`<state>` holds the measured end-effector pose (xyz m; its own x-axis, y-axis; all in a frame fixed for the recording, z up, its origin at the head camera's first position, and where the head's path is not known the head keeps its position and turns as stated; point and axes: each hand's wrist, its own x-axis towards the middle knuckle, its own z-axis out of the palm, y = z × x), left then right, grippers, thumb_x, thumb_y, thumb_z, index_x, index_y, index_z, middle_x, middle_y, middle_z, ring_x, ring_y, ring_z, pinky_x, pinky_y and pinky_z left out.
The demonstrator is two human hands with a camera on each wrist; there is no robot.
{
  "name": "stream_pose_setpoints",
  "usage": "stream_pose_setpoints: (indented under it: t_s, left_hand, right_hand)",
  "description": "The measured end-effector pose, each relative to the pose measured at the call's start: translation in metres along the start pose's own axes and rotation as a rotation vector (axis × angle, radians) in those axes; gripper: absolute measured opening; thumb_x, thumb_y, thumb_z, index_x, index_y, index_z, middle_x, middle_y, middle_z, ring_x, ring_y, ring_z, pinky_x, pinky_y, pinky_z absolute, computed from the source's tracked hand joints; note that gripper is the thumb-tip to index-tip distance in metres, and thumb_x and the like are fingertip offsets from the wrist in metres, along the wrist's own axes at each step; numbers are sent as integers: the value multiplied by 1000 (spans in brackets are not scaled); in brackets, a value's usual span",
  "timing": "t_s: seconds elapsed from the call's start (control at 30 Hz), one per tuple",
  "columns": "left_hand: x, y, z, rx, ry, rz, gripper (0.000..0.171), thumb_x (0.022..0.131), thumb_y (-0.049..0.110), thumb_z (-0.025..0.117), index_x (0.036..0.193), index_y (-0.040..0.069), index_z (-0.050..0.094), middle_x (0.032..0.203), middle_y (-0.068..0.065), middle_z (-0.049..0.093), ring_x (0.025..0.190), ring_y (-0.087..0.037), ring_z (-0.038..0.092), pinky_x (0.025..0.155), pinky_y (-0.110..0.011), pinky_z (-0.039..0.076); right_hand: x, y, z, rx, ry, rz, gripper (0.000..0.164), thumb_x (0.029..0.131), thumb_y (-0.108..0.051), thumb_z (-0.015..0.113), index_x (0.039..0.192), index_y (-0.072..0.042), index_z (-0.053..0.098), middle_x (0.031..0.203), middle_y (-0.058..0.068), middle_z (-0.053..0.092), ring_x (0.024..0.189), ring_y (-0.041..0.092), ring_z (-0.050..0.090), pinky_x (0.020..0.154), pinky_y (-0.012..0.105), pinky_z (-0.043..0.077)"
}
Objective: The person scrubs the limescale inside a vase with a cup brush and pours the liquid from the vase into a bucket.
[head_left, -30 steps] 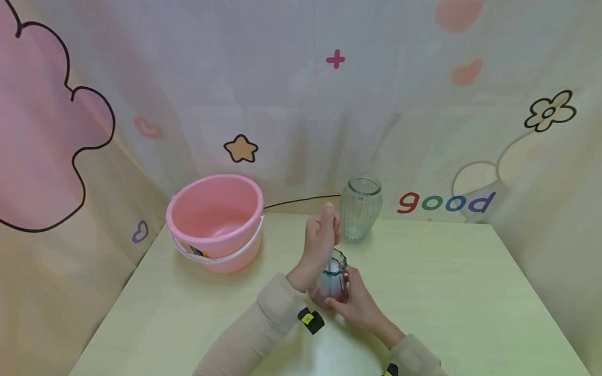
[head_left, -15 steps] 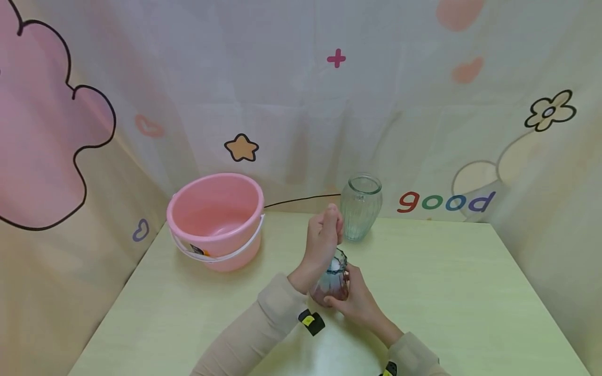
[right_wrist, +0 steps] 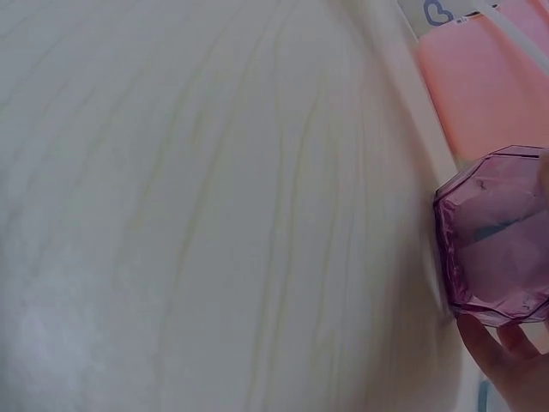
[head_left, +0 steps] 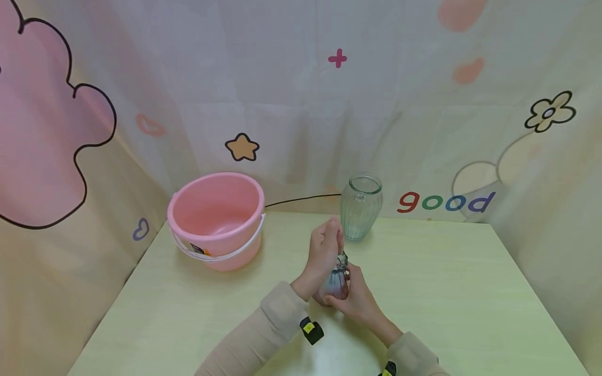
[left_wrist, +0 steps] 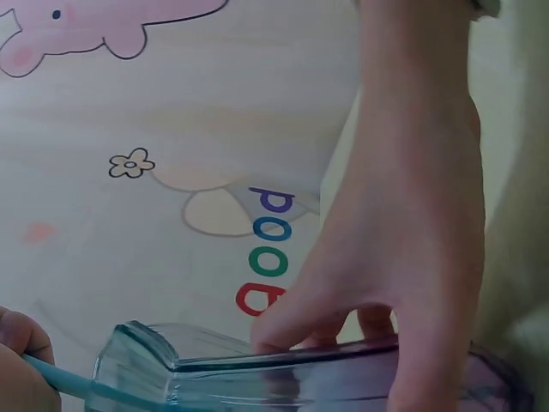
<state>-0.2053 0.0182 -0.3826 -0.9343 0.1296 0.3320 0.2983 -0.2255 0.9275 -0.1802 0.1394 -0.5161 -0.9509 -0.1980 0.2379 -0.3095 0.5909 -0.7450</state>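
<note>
A small faceted glass vase (head_left: 332, 291), teal at its wavy mouth and purple toward the base, stands on the near part of the table. My right hand (head_left: 359, 303) grips its lower body from the right, thumb in front. Above the mouth, my left hand (head_left: 323, 253) is curled in a fist round the thin teal handle (left_wrist: 62, 377) of a bottle brush, which runs down into the vase. Through the purple base (right_wrist: 502, 245) in the right wrist view, a pale, blurred brush head shows inside. In the head view my left fist hides most of the handle.
A pink bucket (head_left: 226, 265) with a white handle stands at the back left. Close behind my left hand is a taller ribbed clear glass vase (head_left: 361, 214). A printed curtain (head_left: 301, 104) encloses the back and sides of the light wooden table (head_left: 447, 292).
My left fist has risen a touch and shifted right, then dropped closer to the vase's mouth. The right hand keeps its grip on the vase in nearly the same place.
</note>
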Motion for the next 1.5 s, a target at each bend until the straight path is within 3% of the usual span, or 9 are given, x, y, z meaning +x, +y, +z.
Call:
stream_pose_setpoints:
  t_s: [0.13,0.3,0.57,0.8,0.97,1.17,1.3,1.5]
  left_hand:
    - [-3,3,1,15,-24,-6,45,101,18,29,63,-4,36,50,2,32,44,-8,29,45,-20,28]
    - [-9,22,2,25,-34,-18,43,101,15,28,64,-6,33,51,3,31,44,-6,28,46,-19,27]
    - [-9,23,1,27,-11,-9,42,100,14,29,62,-3,32,50,4,30,45,-8,28,46,-20,27]
    - [-1,5,-1,48,-5,-4,49,101,27,30,62,-2,35,50,2,33,44,-11,31,45,-22,28]
    - [2,14,-1,98,18,3,52,100,36,31,61,2,37,51,0,33,46,-13,33,47,-23,29]
    - [8,28,-3,73,37,-6,52,98,42,31,63,5,37,52,0,31,46,-15,29,45,-24,25]
    - [7,28,-3,89,12,-18,50,100,37,30,63,4,38,52,0,33,47,-15,30,46,-24,26]
    - [3,28,-3,117,-23,25,47,102,23,28,64,-4,37,52,1,34,47,-13,33,49,-23,29]
  right_hand:
    - [0,-1,1,5,19,-20,85,67,-17,82,132,-5,29,120,11,42,99,20,49,79,32,47]
    - [0,-2,1,11,17,-3,86,66,-17,82,132,-6,29,120,11,42,100,21,49,79,32,47]
    - [0,-7,1,42,-1,61,86,67,-20,82,133,-6,28,124,11,41,105,24,50,86,38,47]
    - [0,-10,3,49,2,77,87,66,-21,83,133,-6,28,123,12,41,108,25,50,89,41,46]
    - [0,-7,5,19,15,69,89,65,-23,84,132,-6,29,123,12,41,106,24,49,88,39,46]
    - [1,-6,7,-12,12,92,90,65,-32,83,133,-8,29,123,10,40,106,21,48,87,38,45]
    - [1,-8,7,-12,16,89,90,64,-31,84,133,-7,30,122,10,41,107,22,48,88,38,45]
    - [2,-10,7,-18,34,70,90,63,-28,85,132,-7,31,121,10,42,105,22,48,88,38,45]
